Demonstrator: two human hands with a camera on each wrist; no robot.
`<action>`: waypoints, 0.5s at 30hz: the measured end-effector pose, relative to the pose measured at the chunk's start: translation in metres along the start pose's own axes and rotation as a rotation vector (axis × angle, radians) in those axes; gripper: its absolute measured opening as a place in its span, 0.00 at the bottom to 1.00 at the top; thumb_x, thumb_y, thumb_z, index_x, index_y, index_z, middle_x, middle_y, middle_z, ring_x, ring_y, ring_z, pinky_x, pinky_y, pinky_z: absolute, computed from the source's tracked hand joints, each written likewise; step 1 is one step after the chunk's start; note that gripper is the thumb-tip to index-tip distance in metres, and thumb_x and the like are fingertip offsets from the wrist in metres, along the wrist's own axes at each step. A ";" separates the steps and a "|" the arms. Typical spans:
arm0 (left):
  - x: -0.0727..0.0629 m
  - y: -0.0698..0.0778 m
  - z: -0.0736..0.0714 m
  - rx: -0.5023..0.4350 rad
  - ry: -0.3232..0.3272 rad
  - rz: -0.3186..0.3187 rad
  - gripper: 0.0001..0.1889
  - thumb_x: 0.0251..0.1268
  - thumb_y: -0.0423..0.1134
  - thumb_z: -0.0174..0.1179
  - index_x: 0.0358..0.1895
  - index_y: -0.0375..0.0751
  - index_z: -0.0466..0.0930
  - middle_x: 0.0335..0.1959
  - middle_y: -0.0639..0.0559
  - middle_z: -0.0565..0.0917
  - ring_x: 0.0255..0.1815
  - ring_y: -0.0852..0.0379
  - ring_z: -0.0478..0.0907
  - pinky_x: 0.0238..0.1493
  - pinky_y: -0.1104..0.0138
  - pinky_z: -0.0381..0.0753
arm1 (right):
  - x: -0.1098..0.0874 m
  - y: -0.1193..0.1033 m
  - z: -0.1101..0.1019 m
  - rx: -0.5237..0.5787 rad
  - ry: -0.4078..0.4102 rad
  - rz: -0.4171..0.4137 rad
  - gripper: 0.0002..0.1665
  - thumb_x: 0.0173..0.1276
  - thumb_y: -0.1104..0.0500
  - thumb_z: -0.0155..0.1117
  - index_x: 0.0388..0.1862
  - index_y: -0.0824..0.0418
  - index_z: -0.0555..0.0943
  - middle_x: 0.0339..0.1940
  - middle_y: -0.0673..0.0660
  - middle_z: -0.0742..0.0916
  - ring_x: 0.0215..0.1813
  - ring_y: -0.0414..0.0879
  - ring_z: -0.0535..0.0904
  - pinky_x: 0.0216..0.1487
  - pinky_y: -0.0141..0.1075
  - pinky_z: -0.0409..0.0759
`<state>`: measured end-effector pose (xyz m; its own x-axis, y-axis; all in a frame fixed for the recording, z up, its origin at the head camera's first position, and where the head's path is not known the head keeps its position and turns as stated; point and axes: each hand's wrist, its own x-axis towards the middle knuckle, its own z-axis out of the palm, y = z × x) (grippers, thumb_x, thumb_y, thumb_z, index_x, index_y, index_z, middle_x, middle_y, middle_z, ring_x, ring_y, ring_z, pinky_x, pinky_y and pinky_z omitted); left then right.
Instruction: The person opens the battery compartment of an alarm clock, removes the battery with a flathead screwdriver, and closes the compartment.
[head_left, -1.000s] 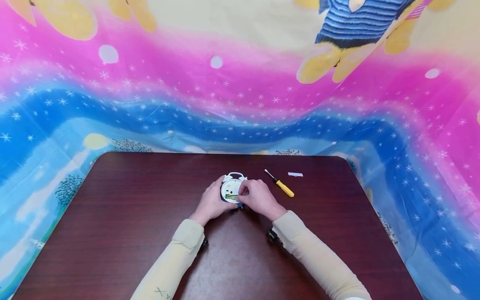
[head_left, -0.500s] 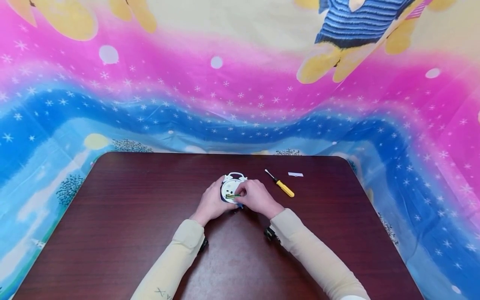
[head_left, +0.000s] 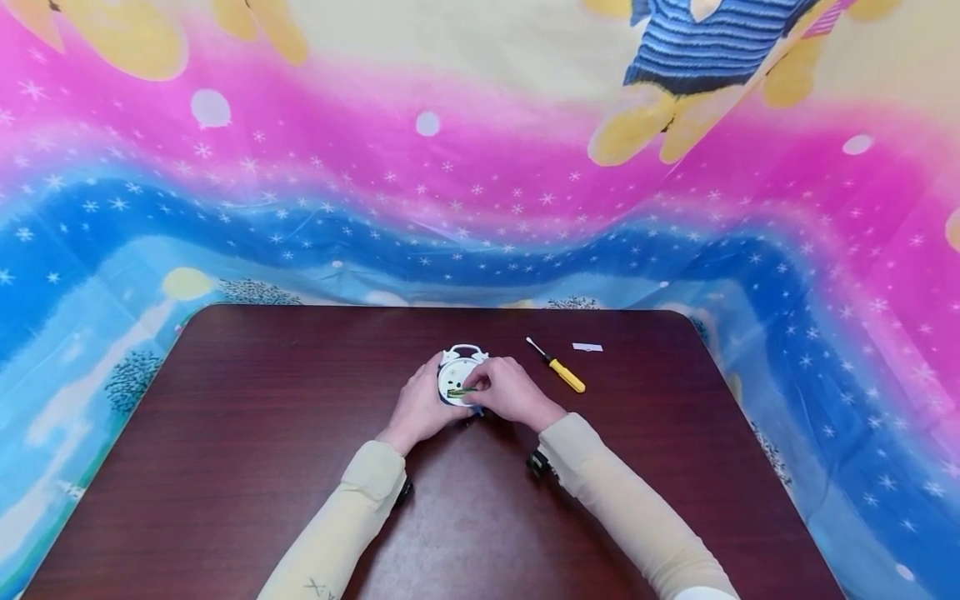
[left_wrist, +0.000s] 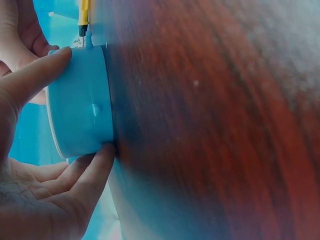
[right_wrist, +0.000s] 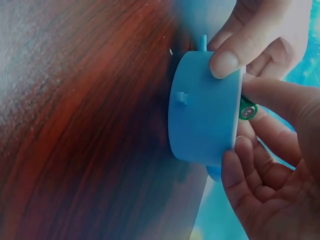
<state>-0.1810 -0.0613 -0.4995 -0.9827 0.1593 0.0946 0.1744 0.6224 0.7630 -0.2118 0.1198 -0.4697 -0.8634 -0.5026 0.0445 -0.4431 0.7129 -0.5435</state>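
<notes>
A twin-bell style alarm clock [head_left: 452,372] with a blue body and white back lies back-up on the table. My left hand [head_left: 418,407] grips its left side; in the left wrist view the thumb lies on the blue casing [left_wrist: 82,105] and fingers reach round the other side. My right hand [head_left: 516,393] is over the clock's lower right, pinching a green battery [right_wrist: 248,111] between thumb and fingers. The battery's flat end stands proud of the back's rim in the right wrist view. Its other end lies at the battery slot; my fingers partly hide it.
A yellow-handled screwdriver [head_left: 566,375] lies to the right of the clock. Beyond it is a small white strip [head_left: 587,347], perhaps the battery cover. The dark red-brown table [head_left: 247,433] ends at a printed cloth backdrop [head_left: 360,217].
My right fingers have shifted slightly left over the clock's back, and the battery end in them now sits raised and tilted. The left hand keeps its grip. The view shifts a little.
</notes>
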 end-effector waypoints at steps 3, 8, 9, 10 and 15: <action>0.000 0.001 -0.001 0.013 0.003 -0.026 0.56 0.43 0.47 0.83 0.76 0.31 0.61 0.66 0.36 0.74 0.63 0.38 0.73 0.61 0.49 0.73 | 0.002 0.002 0.000 0.022 -0.007 -0.022 0.06 0.59 0.57 0.81 0.35 0.54 0.92 0.25 0.39 0.85 0.31 0.36 0.78 0.35 0.32 0.78; 0.001 0.001 -0.001 0.029 0.013 -0.046 0.56 0.43 0.47 0.84 0.75 0.30 0.61 0.66 0.35 0.74 0.62 0.37 0.74 0.61 0.49 0.73 | 0.005 0.005 -0.001 0.040 -0.023 -0.034 0.08 0.59 0.57 0.81 0.36 0.55 0.92 0.25 0.41 0.85 0.29 0.36 0.77 0.35 0.33 0.78; 0.001 0.001 0.000 0.031 0.015 -0.049 0.56 0.43 0.47 0.84 0.75 0.30 0.61 0.66 0.35 0.74 0.62 0.37 0.74 0.61 0.49 0.73 | 0.005 0.005 -0.001 0.042 -0.024 -0.034 0.08 0.58 0.57 0.82 0.36 0.55 0.92 0.25 0.41 0.85 0.29 0.36 0.77 0.35 0.33 0.78; 0.001 0.001 0.000 0.033 0.018 -0.051 0.57 0.42 0.47 0.84 0.75 0.30 0.60 0.66 0.34 0.74 0.62 0.37 0.74 0.61 0.48 0.73 | 0.006 0.005 -0.001 0.043 -0.027 -0.035 0.08 0.58 0.57 0.82 0.36 0.55 0.92 0.25 0.41 0.85 0.30 0.36 0.77 0.35 0.33 0.77; 0.000 0.001 0.001 0.046 0.029 -0.056 0.57 0.42 0.47 0.84 0.74 0.28 0.59 0.65 0.32 0.73 0.61 0.36 0.74 0.60 0.48 0.74 | 0.006 0.006 0.000 0.039 -0.019 -0.056 0.06 0.59 0.57 0.81 0.35 0.54 0.92 0.27 0.40 0.86 0.32 0.37 0.78 0.36 0.32 0.77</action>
<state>-0.1806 -0.0602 -0.4991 -0.9923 0.1015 0.0716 0.1211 0.6643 0.7376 -0.2197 0.1216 -0.4728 -0.8326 -0.5507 0.0596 -0.4803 0.6642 -0.5728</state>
